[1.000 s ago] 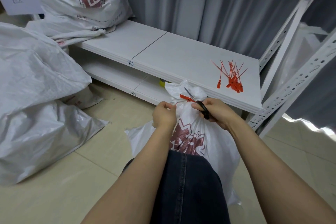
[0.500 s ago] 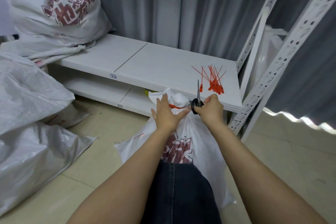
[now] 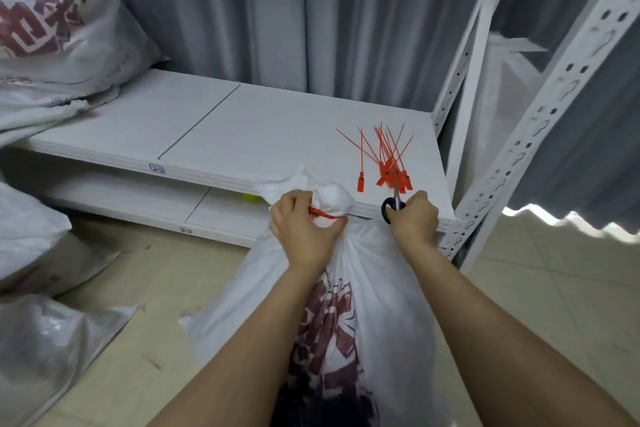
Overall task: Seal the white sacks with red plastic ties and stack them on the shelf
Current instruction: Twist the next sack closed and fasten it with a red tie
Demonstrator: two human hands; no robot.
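Note:
A white sack (image 3: pixel 381 288) with dark red print stands on the floor between my arms, in front of the shelf. A red plastic tie (image 3: pixel 322 214) is cinched around its bunched neck. My left hand (image 3: pixel 304 232) grips that neck at the tie. My right hand (image 3: pixel 414 218) holds black-handled scissors (image 3: pixel 393 203), blades pointing up and away over the shelf edge. Several loose red ties (image 3: pixel 386 159) lie on the white shelf board (image 3: pixel 242 135). Another printed white sack (image 3: pixel 59 28) rests on the shelf's far left.
More white sacks (image 3: pixel 41 340) lie heaped on the tiled floor at left. White perforated shelf uprights (image 3: pixel 540 114) rise at right, with grey curtain behind. A lower shelf board (image 3: pixel 138 194) sits below the main one, with a yellow object under it.
The scissors left the tie and swung to point upward beside the sack neck. My left hand closed around the neck at the tie. The view came closer to the shelf.

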